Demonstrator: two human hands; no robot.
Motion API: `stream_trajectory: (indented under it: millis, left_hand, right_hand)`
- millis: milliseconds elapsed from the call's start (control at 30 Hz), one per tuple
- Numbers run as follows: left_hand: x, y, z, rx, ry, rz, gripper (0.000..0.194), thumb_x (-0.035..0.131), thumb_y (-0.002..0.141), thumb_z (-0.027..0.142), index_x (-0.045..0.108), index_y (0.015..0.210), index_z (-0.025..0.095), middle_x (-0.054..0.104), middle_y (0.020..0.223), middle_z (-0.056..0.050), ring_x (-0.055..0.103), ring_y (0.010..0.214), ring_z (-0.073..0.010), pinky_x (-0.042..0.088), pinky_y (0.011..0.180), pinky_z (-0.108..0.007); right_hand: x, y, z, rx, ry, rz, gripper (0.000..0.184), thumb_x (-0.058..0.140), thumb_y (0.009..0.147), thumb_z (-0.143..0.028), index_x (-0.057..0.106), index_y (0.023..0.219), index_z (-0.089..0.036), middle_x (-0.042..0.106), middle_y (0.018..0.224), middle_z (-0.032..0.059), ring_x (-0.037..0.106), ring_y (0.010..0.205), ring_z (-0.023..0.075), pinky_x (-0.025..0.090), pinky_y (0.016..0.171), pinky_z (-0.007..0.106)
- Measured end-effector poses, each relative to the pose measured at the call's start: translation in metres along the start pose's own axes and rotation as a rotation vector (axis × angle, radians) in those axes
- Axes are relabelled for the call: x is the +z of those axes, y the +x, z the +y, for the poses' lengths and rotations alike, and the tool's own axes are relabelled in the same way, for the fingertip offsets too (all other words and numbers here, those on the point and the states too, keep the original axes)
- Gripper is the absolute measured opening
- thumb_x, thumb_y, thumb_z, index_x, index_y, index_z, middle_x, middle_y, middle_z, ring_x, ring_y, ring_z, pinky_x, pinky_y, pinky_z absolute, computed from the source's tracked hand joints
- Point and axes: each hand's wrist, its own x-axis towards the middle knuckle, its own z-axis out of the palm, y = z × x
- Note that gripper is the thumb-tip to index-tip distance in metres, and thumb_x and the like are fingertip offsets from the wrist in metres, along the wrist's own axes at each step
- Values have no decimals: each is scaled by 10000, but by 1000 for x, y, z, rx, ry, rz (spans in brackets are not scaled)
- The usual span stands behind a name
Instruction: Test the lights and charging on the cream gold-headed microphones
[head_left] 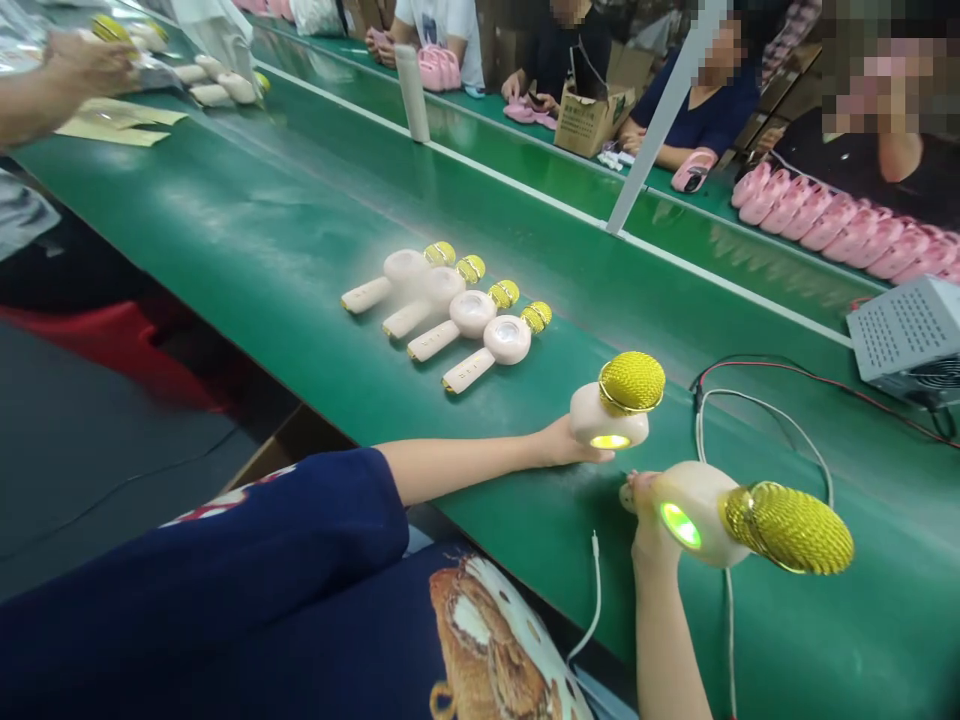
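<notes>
My left hand [564, 443] is closed round the handle of a cream microphone [589, 415] with a gold mesh head; its round window glows yellow. In my right hand [651, 505] is a second cream microphone [709, 510], its gold head pointing right and its window lit green. Both handles are mostly hidden behind the hands and the microphone bodies. Left of my hands, several like microphones [507, 340] lie in a slanted row on the green table. A thin white cable [597, 570] with a small plug hangs at the table edge near my right hand.
A grey metal power supply [904, 335] with red and black wires stands at the right. A white cable [780, 405] loops behind my right hand. Across the bench are co-workers and a row of pink cases [840, 225]. Another person's hand [90, 65] is at upper left.
</notes>
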Motion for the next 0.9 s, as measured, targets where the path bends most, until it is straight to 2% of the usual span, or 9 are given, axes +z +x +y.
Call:
stream_trajectory:
  millis: [133, 267, 367, 467, 533, 633, 700, 767, 900]
  left_hand:
    - [1, -4, 5, 20, -38, -1, 614, 814, 582, 214, 627, 1161, 132, 642, 1203, -122, 572, 1154, -241, 455, 979, -339]
    - [7, -9, 22, -99, -83, 8, 283, 784, 618, 304, 650, 771, 108, 665, 698, -43, 621, 661, -134, 518, 661, -263]
    - [16, -17, 38, -66, -191, 151, 294, 696, 693, 395, 544, 622, 154, 534, 514, 33, 507, 457, -87, 463, 503, -240]
    - [24, -22, 45, -93, -145, 182, 307, 793, 560, 339, 554, 588, 147, 523, 502, 45, 491, 459, -80, 426, 478, -211]
    - [23, -18, 48, -113, -76, 179, 324, 834, 495, 302, 588, 630, 141, 542, 528, 45, 503, 494, -80, 423, 494, -196]
    - [12, -7, 54, -142, -64, 252, 284, 702, 688, 393, 537, 657, 164, 514, 514, 49, 488, 468, -73, 435, 483, -199]
    - [3, -9, 58, -223, -29, 244, 259, 680, 703, 347, 506, 638, 166, 505, 480, 48, 481, 419, -73, 421, 436, -195]
    - [-3, -26, 60, -373, 5, 158, 253, 728, 647, 305, 525, 656, 153, 530, 468, 37, 496, 384, -91, 402, 382, -195]
    - [-5, -94, 53, -710, -185, -57, 347, 747, 638, 416, 545, 721, 146, 584, 517, 15, 538, 396, -106, 423, 366, -192]
  right_hand:
    - [-1, -9, -13, 99, 146, 50, 264, 753, 663, -400, 587, 699, -198, 618, 696, 1, 564, 705, 184, 455, 783, 403]
    - [-4, -19, -35, 202, 403, 75, 276, 687, 688, -427, 502, 754, -233, 505, 539, -79, 480, 500, 126, 458, 573, 321]
    - [-5, -22, -44, 290, 549, 91, 256, 557, 755, -463, 441, 727, -236, 425, 501, -98, 399, 418, 97, 431, 491, 282]
    - [-10, -16, -43, 385, 568, 43, 260, 699, 642, -344, 481, 686, -209, 479, 484, -68, 452, 411, 116, 411, 429, 269]
    - [-16, -9, -39, 388, 583, 88, 291, 711, 620, -357, 465, 670, -209, 491, 494, -73, 469, 426, 105, 437, 451, 257]
    - [-25, -1, -35, 404, 600, 129, 329, 624, 695, -472, 417, 678, -217, 437, 484, -106, 418, 406, 65, 445, 474, 213]
    - [-26, -5, -38, 487, 554, 31, 323, 687, 693, -431, 459, 687, -203, 479, 487, -82, 434, 392, 69, 409, 421, 198]
    - [-23, -19, -45, 575, 511, -95, 316, 762, 664, -375, 522, 715, -176, 543, 521, -37, 483, 409, 94, 391, 393, 201]
    - [-19, -68, -64, 677, 587, -295, 361, 753, 680, -435, 576, 885, -197, 560, 611, -32, 506, 480, 104, 425, 441, 214]
